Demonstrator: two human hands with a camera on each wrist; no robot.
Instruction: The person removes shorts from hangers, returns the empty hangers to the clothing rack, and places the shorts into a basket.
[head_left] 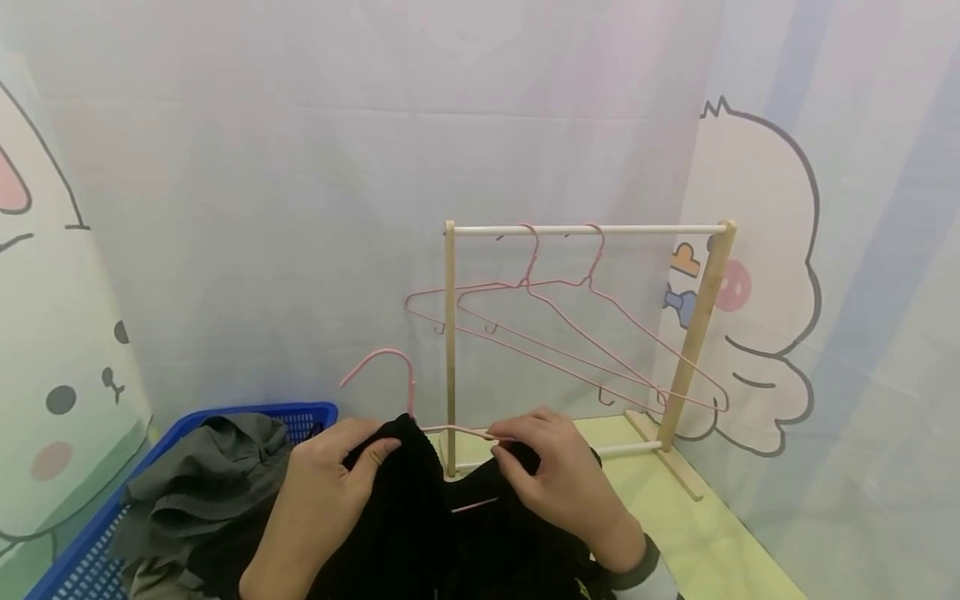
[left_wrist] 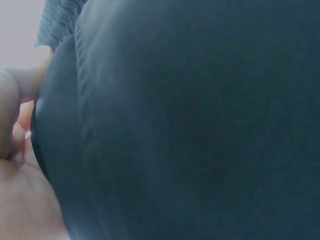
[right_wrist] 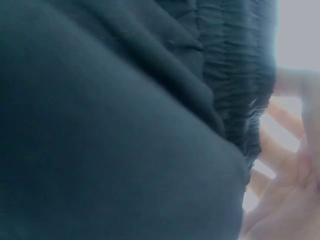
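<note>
A black garment [head_left: 405, 533] with a gathered elastic band [right_wrist: 235, 65] hangs between the two hands, low in the head view. My left hand [head_left: 326, 479] pinches its top edge between thumb and fingers, just left of a pink hanger [head_left: 412, 387]. The hanger's hook rises above the cloth, while most of its frame is hidden by the garment. On the other side, my right hand [head_left: 558, 479] pinches the band beside the hanger's right arm, thumb toward me. Dark cloth fills most of both wrist views.
A wood-and-white rack [head_left: 450, 350] stands behind the hands on a pale green tabletop [head_left: 720, 542]. Two pink hangers [head_left: 555, 308] hang on its rail. At the left, a blue basket [head_left: 82, 542] holds grey and dark clothes [head_left: 217, 475]. Printed curtains enclose the back and sides.
</note>
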